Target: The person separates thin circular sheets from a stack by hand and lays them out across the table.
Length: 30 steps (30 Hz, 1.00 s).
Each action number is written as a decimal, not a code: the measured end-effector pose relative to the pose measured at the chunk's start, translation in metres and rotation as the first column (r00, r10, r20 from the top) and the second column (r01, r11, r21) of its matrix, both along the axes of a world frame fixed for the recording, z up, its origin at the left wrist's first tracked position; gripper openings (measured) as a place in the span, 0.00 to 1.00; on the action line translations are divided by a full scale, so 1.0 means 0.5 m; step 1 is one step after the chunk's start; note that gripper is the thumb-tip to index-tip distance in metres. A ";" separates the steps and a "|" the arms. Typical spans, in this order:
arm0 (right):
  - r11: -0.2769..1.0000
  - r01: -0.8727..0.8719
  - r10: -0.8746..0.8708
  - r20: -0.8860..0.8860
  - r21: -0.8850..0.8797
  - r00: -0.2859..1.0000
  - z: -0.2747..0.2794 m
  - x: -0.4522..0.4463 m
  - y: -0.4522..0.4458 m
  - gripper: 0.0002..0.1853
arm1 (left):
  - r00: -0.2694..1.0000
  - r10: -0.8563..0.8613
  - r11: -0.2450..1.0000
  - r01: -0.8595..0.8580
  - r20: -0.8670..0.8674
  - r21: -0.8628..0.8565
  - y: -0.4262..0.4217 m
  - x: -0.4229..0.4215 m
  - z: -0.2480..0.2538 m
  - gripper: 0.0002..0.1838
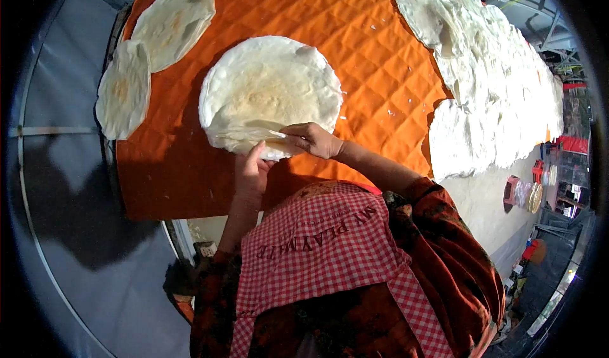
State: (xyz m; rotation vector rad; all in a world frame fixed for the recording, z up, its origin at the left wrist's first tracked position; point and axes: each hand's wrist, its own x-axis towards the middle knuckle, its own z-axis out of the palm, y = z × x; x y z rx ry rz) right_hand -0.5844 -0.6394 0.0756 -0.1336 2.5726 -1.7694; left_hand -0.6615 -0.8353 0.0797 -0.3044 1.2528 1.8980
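A round, pale flatbread stack (266,85) with light brown patches lies on the orange quilted cloth (374,91). Its near edge is lifted and folded into thin layers. My left hand (252,166) grips this near edge from below, thumb on top and fingers partly hidden under the bread. From the right, my right hand (312,140) pinches the loose upper layer between thumb and fingers, close beside my left hand.
Two flat breads, one large (174,25) and one smaller (125,90), overlap at the cloth's left edge. Many overlapping white sheets of bread (488,85) spread along the right. A grey sheet wall (63,187) stands at the left.
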 end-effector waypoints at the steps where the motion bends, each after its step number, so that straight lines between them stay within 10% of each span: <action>1: 0.999 -0.003 0.004 0.032 -0.038 0.999 0.000 0.000 0.003 0.20 | 1.000 0.002 1.000 -0.003 -0.014 -0.020 0.000 0.003 0.004 0.21; 10: 0.965 0.024 0.041 0.243 -0.262 0.969 -0.008 -0.003 0.016 0.19 | 0.997 0.075 0.996 -0.075 -0.005 -0.037 0.004 0.011 -0.024 0.17; 17: 0.996 0.035 -0.034 -0.021 0.077 0.999 0.047 -0.039 -0.030 0.18 | 0.996 0.086 0.994 -0.084 -0.027 0.075 0.013 0.011 -0.007 0.20; 19: 0.994 0.065 -0.063 -0.026 0.093 0.998 0.046 -0.038 -0.034 0.13 | 0.839 -0.163 0.984 0.099 -0.520 -0.148 -0.024 0.008 -0.123 0.21; 21: 0.990 0.137 -0.134 0.076 -0.028 0.988 0.028 -0.034 -0.038 0.13 | 0.854 -0.147 0.988 0.106 -0.498 -0.110 -0.014 0.006 -0.081 0.23; 23: 0.983 0.149 -0.135 0.126 -0.107 0.983 0.026 -0.039 -0.032 0.13 | 0.993 0.103 0.977 -0.113 0.062 0.183 0.015 0.009 0.016 0.24; 30: 0.998 0.059 -0.055 0.181 -0.017 0.982 0.018 -0.039 -0.042 0.14 | 0.974 0.051 0.998 -0.058 -0.222 -0.026 0.027 0.023 0.013 0.23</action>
